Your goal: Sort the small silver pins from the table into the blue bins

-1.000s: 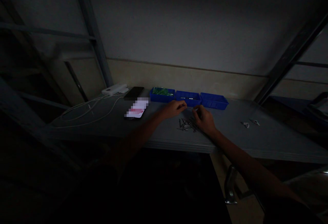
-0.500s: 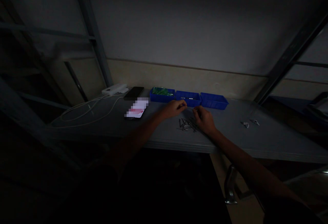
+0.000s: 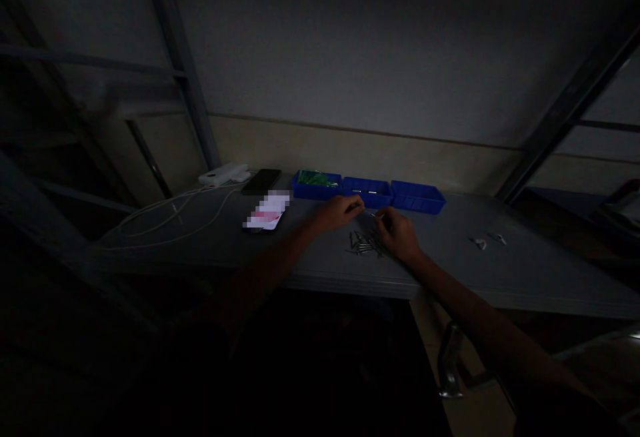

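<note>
In the head view my right hand (image 3: 399, 231) is closed in a pinch on a thin, shiny metal piece (image 3: 371, 213) that points toward my left hand. The fingers of my left hand (image 3: 341, 211) are also pinched, just left of that piece; what they hold is too dark to make out. Under and in front of my hands lies a small pile of slim metal pieces, screw-like in shape (image 3: 365, 245). Behind my hands stand a blue bin with green items (image 3: 316, 191), a middle blue bin with a few metal pieces (image 3: 367, 201), and a right blue bin (image 3: 419, 205).
A lit phone (image 3: 270, 211), a dark flat device (image 3: 261, 181) and a white power strip (image 3: 225, 174) with cables lie left on the grey tabletop (image 3: 325, 260). Small white items (image 3: 480, 243) lie right. Metal uprights (image 3: 193, 90) frame the table before the wall.
The thin metal piece between my hands now shows more clearly, catching the light. My hands have stayed almost in the same place; the bins and the pile are unmoved.
</note>
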Demonstrator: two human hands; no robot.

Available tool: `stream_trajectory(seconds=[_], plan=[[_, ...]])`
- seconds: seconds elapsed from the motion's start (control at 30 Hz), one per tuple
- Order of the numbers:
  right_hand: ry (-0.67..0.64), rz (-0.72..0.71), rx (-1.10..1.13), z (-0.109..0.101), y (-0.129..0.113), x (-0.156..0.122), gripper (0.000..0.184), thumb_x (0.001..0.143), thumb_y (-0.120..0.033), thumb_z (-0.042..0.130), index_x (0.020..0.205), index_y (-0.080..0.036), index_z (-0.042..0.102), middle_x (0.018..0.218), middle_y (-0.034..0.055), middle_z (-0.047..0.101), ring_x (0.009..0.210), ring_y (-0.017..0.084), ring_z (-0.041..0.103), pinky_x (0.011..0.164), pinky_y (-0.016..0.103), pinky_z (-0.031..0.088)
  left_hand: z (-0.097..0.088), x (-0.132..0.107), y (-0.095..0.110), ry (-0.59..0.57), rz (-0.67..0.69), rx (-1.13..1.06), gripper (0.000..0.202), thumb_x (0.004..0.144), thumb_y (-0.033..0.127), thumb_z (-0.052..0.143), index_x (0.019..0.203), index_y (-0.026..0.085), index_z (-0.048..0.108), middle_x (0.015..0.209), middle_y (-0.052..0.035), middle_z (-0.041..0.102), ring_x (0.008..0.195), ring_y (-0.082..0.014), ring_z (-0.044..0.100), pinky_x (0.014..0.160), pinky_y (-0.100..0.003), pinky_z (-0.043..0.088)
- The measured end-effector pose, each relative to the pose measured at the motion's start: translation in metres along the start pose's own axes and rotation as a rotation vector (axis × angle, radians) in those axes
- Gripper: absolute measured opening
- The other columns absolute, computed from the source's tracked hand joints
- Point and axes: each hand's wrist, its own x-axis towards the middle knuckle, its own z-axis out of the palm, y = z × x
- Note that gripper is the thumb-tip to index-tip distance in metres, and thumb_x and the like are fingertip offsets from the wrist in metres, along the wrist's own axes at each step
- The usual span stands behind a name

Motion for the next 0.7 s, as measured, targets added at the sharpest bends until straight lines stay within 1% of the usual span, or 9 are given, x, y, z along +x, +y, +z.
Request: stream_trajectory(seconds=[0.23, 0.43, 0.57, 0.7], plan=[[-0.012, 0.006, -0.026, 0.0001, 0.0001, 0.0002, 0.021, 0.083, -0.032, 0.043, 0.087, -0.017, 0.057, 0.062, 0.0016, 0.059, 0.053, 0.013, 0.053, 0.053, 0.023, 0.034, 0.0006, 0.0007, -0.0002, 0.001, 0.001, 0.003, 0.023, 0.085, 0.03, 0.043, 0.087, 0.013, 0.058, 0.07, 0.0006, 0.059, 0.062, -0.0098, 0.052, 0.059, -0.019, 0.037], [-0.004, 0.0, -0.066, 0.0005, 0.0006, 0.0002, 0.026, 0.086, -0.033, 0.039, 0.089, -0.016, 0.059, 0.066, 0.0046, 0.063, 0.055, 0.015, 0.056, 0.055, 0.025, 0.035, -0.0004, -0.0006, 0.0019, 0.001, -0.013, -0.015, 0.021, 0.084, 0.029, 0.045, 0.092, 0.014, 0.057, 0.069, 0.0012, 0.059, 0.06, -0.0094, 0.052, 0.058, -0.019, 0.038], [0.0, 0.005, -0.082, 0.0006, 0.0006, 0.0004, 0.028, 0.087, -0.034, 0.037, 0.089, -0.016, 0.059, 0.071, 0.0065, 0.064, 0.06, 0.017, 0.058, 0.056, 0.025, 0.036, -0.0011, -0.0002, 0.0012, -0.006, 0.0, -0.017, 0.021, 0.084, 0.029, 0.045, 0.091, 0.014, 0.058, 0.07, 0.0007, 0.059, 0.061, -0.01, 0.054, 0.058, -0.019, 0.038], [-0.026, 0.003, -0.048, 0.0006, 0.0004, 0.0, 0.027, 0.086, -0.036, 0.039, 0.088, -0.017, 0.058, 0.063, 0.0034, 0.062, 0.055, 0.016, 0.056, 0.054, 0.024, 0.036, -0.0006, 0.0005, -0.0003, -0.016, 0.022, 0.012, 0.025, 0.085, 0.031, 0.043, 0.089, 0.013, 0.06, 0.071, -0.0001, 0.061, 0.063, -0.0103, 0.054, 0.059, -0.019, 0.038]])
